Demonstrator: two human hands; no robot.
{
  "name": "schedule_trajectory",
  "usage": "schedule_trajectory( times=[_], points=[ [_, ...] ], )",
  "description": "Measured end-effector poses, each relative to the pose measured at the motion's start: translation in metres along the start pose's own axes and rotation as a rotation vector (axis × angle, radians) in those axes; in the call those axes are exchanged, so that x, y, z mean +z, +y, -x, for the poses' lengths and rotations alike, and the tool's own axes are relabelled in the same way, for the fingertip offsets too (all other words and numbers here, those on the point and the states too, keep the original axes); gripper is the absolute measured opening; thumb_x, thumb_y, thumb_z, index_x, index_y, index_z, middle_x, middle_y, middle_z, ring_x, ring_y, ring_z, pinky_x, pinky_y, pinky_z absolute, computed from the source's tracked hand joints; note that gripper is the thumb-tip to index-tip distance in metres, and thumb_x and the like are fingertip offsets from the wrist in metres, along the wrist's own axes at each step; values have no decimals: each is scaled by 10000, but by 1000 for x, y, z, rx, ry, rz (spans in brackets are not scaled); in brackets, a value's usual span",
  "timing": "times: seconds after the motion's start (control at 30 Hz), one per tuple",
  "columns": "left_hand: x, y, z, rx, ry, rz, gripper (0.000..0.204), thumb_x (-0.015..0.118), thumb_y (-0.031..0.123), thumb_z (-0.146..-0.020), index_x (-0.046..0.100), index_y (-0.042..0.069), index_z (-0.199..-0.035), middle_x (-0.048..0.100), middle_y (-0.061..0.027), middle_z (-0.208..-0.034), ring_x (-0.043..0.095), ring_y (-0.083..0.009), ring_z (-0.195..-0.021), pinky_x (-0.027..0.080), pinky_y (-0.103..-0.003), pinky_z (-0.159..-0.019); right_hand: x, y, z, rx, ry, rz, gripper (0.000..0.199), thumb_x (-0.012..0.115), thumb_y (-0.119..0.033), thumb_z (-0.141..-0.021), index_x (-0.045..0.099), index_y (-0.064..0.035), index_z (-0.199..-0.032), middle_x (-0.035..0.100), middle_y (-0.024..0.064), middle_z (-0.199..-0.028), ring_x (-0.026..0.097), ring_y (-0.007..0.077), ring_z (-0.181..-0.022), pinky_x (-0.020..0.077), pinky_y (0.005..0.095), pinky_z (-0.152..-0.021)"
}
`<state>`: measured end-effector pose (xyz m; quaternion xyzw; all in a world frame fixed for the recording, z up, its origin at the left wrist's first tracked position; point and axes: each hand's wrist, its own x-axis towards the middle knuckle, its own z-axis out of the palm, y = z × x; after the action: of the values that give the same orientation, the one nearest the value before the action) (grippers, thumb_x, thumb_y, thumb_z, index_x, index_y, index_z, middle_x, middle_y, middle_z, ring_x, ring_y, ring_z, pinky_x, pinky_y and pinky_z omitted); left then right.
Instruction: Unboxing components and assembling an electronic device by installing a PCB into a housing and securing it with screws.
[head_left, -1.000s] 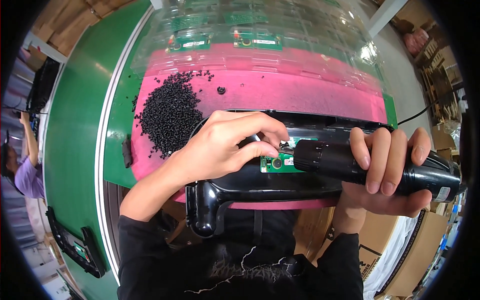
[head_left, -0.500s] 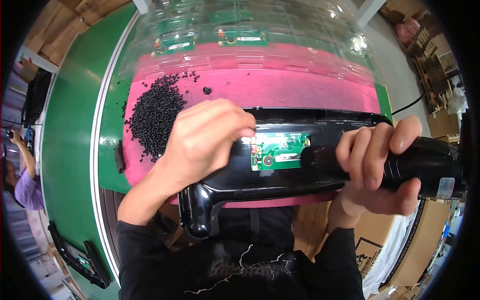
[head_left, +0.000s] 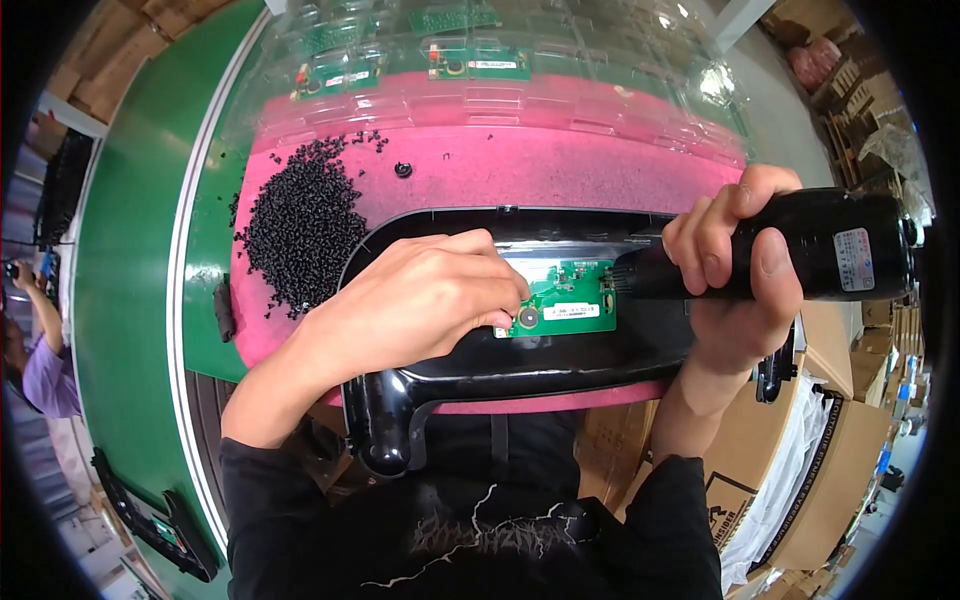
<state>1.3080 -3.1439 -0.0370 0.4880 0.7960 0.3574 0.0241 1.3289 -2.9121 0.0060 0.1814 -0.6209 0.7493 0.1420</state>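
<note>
A glossy black plastic housing (head_left: 560, 372) lies across the pink mat in front of me, with a green circuit board (head_left: 570, 290) in its recess. My right hand (head_left: 735, 255) is wrapped round a black electric screwdriver (head_left: 825, 245), held nearly level, its ribbed nose over the board's right end. My left hand (head_left: 430, 295) has its thumb and forefinger closed together at the board's left end; anything between them is hidden or too small to make out. Left of the housing is a heap of small black screws (head_left: 300, 225).
Clear plastic trays (head_left: 590, 85) holding more green boards stand at the back of the pink mat (head_left: 560, 165). A black ring-shaped part (head_left: 403, 170) lies near the screws. Another black housing (head_left: 150, 520) rests on the green table at left. Cardboard boxes (head_left: 830, 480) are at my right; a person (head_left: 50, 370) works far left.
My left fingers have moved right and down, onto the board's left end. The screwdriver has risen and levelled, its nose now over the board's right end.
</note>
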Motion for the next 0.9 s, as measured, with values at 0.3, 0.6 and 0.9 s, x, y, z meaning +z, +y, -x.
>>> schedule_trajectory(
  times=[0.3,0.6,0.9],
  points=[
    [-3,2,2,-169,-81,40,162,677,105,-752,664,45,-902,675,-70,-893,653,-257,-756,523,-343,-633,-2,3,-3,6,-66,-69,318,566,-297,-825,425,-46,-959,415,-2,-569,369,92,-452,325,264,-488],
    [-4,2,4,-208,-100,43,164,672,75,-752,671,47,-914,678,-79,-890,653,-260,-749,519,-347,-627,5,7,-5,38,-57,-41,304,572,-294,-806,429,-46,-905,416,-2,-566,367,90,-447,316,252,-469],
    [-2,-1,3,-204,-92,58,158,665,62,-764,673,37,-920,681,-82,-857,650,-252,-726,509,-336,-614,11,4,6,-12,13,-134,276,625,-121,-762,470,-11,-961,467,33,-648,441,111,-473,368,249,-440]
  ],
)
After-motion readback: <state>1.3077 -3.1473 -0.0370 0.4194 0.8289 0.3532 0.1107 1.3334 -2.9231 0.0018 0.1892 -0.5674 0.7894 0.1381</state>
